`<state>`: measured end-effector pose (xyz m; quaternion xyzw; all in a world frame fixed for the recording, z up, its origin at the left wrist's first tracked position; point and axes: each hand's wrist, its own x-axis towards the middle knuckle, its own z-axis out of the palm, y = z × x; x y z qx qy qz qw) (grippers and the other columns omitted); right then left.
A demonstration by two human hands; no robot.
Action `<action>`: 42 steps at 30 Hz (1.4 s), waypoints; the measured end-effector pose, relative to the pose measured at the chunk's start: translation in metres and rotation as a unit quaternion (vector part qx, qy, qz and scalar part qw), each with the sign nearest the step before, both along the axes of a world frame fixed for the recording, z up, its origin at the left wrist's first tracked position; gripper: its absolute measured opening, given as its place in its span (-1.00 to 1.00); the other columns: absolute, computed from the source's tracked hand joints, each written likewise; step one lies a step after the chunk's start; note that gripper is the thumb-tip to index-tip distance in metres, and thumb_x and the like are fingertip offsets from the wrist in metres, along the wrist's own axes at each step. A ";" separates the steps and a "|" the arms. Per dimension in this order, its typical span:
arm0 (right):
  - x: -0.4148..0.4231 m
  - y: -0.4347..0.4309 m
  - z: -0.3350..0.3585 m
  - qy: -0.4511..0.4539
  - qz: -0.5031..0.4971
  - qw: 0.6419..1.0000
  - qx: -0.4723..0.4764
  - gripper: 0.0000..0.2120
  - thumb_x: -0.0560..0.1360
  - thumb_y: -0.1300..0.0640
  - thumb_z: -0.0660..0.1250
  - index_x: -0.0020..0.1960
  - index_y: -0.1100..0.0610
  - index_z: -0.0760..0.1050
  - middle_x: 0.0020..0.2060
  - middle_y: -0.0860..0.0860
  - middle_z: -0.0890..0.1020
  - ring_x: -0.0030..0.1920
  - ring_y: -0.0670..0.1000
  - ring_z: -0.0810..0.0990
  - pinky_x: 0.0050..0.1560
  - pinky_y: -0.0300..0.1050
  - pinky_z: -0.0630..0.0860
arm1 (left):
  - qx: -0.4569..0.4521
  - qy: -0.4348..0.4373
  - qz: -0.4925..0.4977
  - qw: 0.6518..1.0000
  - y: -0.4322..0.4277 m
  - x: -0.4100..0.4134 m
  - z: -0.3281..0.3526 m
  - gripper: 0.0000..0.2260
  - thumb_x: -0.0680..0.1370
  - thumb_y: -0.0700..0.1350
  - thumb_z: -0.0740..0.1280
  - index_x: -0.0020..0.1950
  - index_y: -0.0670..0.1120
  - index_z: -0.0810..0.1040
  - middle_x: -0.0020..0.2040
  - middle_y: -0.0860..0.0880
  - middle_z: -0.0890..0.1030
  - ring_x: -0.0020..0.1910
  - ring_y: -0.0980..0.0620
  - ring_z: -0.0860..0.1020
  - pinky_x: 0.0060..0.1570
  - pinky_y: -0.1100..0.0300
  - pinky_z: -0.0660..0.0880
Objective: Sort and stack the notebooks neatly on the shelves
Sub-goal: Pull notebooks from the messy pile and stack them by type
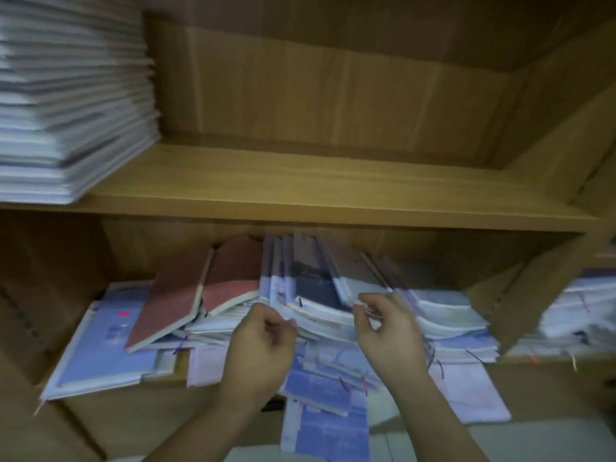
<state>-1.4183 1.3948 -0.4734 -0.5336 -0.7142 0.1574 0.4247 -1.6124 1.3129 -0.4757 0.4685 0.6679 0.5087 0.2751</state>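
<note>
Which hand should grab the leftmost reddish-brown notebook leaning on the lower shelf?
Left, probably. The left hand sits nearest the reddish-brown notebook; the right hand is farther right, at the blue-grey notebooks.

The shelf (300, 191) and the back panel (333, 95) are seen to be of wood-grain board, smooth and matt, with only a faint sheen along the front edge. The stack (66, 105) on the shelf is made up of white paper edges, matt throughout. Below, the notebooks (316, 295) are bound in thin card over soft, curling paper; the red covers (173, 295) are matt, the lilac and blue ones are smooth with a slight gloss, and thin threads (180, 345) are seen hanging from some.
</note>
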 end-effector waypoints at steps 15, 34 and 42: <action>0.005 0.047 -0.010 -0.023 0.058 0.995 -0.080 -0.29 0.33 -0.45 0.43 0.33 -0.06 0.58 0.33 -0.11 0.59 0.38 -0.03 0.50 0.39 -0.01 0.41 | -0.036 0.164 -0.050 0.985 0.022 0.017 0.037 -0.85 0.60 -0.10 0.39 0.17 0.00 0.64 0.08 0.09 0.64 0.01 0.16 0.60 0.05 0.23 0.55; -0.009 0.016 0.005 -0.271 -0.011 0.941 0.202 -0.74 0.55 -0.10 0.28 -0.01 0.05 0.65 -0.41 -0.02 0.61 -0.50 0.04 0.57 -0.56 -0.22 0.26 | -0.143 0.089 -0.040 0.985 0.059 -0.018 0.058 -0.80 0.62 -0.10 0.29 -0.15 -0.13 0.58 -0.30 -0.05 0.56 -0.32 0.01 0.50 -0.26 0.18 0.42; -0.026 -0.001 -0.009 -0.198 0.103 0.970 0.096 -0.33 0.31 -0.57 0.22 0.19 -0.18 0.66 0.19 -0.19 0.66 0.17 -0.10 0.64 0.12 0.09 0.57 | -0.216 -0.045 -0.033 0.975 0.080 0.012 0.060 -0.45 0.26 0.33 0.47 0.02 -0.06 0.66 -0.11 -0.01 0.73 -0.12 -0.03 0.71 -0.04 -0.03 0.69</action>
